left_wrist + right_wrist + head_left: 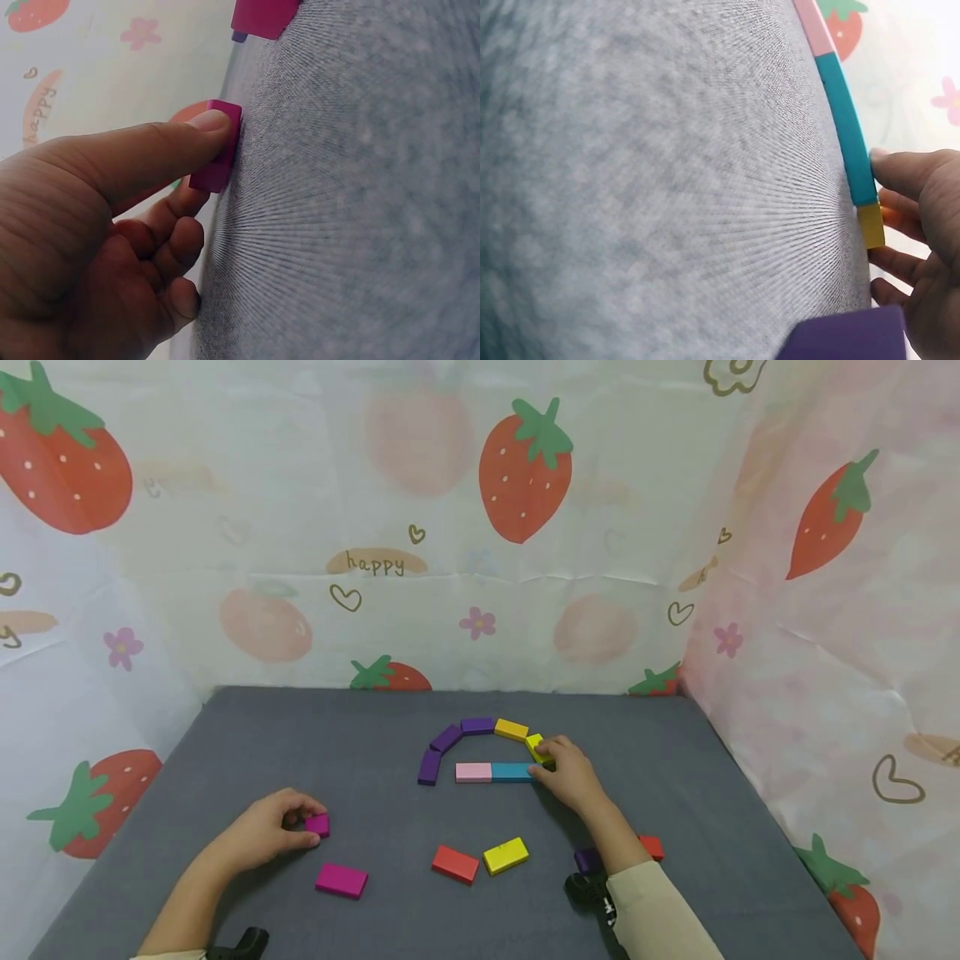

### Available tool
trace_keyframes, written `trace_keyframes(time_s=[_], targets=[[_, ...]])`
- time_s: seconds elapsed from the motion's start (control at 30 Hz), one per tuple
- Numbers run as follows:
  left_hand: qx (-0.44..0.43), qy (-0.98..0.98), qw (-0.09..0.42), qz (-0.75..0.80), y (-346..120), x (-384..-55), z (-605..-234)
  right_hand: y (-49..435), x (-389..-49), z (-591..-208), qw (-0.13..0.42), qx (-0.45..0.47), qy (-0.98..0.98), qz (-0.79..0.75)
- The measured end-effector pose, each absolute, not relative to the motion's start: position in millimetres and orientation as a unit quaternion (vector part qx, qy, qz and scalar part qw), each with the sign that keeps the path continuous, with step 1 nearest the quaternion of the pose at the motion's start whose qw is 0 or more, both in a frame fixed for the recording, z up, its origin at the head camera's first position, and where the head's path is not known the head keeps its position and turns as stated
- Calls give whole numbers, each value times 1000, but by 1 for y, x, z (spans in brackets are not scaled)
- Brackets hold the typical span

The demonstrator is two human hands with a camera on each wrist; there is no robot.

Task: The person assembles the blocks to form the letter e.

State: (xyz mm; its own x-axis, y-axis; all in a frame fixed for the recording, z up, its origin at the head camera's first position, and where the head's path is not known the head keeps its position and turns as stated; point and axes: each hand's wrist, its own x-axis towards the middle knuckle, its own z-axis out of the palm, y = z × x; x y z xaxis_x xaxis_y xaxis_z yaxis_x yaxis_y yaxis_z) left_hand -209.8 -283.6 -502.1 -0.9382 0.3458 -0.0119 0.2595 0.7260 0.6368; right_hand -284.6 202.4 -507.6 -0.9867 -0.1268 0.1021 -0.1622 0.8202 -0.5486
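My left hand (262, 831) pinches a small magenta block (214, 176) between thumb and fingers, low over the grey cloth at the left. A second magenta block (342, 881) lies just in front of it. My right hand (573, 774) has its curled fingers at a yellow block (871, 226) at the right end of an arch of blocks; the hand partly hides it. Its thumb lies by the end of a blue block (512, 772), which abuts a pink block (473, 772). Purple blocks (447, 739) and another yellow block (512, 729) form the rest of the arch.
Nearer me lie a red block (455, 864) and a loose yellow block (506, 856). Beside the right forearm are a purple block (588, 860) and another red block (652, 847), partly covered. A strawberry-print cloth (450, 527) hangs behind the table.
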Motion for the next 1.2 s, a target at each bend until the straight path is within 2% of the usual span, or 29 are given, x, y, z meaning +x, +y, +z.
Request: trace_keyframes(time_s=[0.4, 0.7, 0.87, 1.2], targets=[[155, 915, 70, 366, -282, -210, -497, 202, -284, -507, 25, 71, -954, 290], [156, 912, 46, 377, -278, -216, -495, 200, -283, -505, 24, 71, -956, 285], [161, 910, 33, 382, -271, -221, -494, 200, -284, -505, 25, 72, -957, 278], [172, 906, 39, 384, -248, -229, -481, 203, -287, -508, 28, 77, -957, 277]])
